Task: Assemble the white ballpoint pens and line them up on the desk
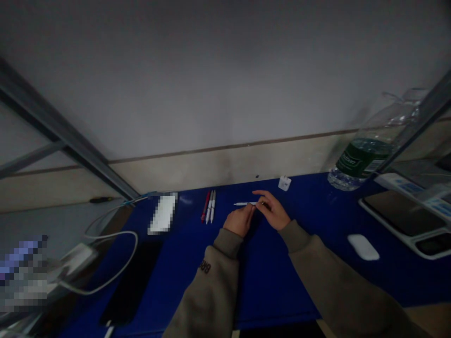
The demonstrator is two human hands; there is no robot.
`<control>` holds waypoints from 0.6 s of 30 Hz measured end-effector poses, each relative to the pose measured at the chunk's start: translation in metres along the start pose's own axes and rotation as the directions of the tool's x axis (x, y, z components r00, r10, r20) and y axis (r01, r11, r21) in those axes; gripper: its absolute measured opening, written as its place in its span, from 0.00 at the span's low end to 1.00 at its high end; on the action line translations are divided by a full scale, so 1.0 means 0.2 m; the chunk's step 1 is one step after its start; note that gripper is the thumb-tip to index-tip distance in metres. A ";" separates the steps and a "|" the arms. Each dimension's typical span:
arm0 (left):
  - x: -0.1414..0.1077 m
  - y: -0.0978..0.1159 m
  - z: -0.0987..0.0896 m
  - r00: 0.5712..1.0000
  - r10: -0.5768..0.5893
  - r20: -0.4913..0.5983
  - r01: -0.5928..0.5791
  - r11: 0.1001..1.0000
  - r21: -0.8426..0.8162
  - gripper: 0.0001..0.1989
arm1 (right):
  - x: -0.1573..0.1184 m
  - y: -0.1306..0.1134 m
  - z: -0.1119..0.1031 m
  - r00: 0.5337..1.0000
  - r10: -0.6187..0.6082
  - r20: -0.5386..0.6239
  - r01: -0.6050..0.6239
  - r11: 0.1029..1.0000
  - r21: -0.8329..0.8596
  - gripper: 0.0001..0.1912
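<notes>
The right hand (274,212) pinches a thin white pen (244,203) tight over the blue worktop (268,281), and the left hand (239,221) is right beside it, but I cannot tell if its grip holds the pen too.

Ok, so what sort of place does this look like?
Probably a desk in an office or study room: a blue desk mat carries a row of pens and a white computer mouse, with a white charger and cable at the left.

Dim, soft light, edges warped and blurred.
</notes>
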State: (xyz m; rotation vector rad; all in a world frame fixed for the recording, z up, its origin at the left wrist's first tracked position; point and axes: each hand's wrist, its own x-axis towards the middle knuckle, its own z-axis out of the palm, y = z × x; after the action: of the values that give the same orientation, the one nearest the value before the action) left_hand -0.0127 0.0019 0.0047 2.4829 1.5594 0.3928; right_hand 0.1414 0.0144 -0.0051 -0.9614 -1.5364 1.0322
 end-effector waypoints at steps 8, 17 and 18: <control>0.00 0.00 -0.01 0.998 0.056 -0.010 -0.056 0.998 -0.034 0.17 | 0.00 0.00 0.00 0.999 0.045 0.030 -0.045 0.999 0.002 0.20; 0.00 0.02 -0.03 0.996 0.089 -0.001 -0.088 0.988 -0.124 0.16 | 0.00 0.05 0.02 0.993 0.097 0.071 -0.105 0.987 0.118 0.17; 0.00 0.01 -0.03 0.996 0.084 0.006 -0.083 0.990 -0.116 0.15 | 0.00 0.05 0.02 0.992 0.105 0.066 -0.113 0.986 0.123 0.17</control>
State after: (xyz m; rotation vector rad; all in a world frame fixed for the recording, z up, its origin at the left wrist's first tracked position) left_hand -0.0126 0.0005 0.0103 2.4628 1.3900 0.4680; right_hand 0.1391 0.0174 -0.0160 -0.9417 -1.4606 1.2311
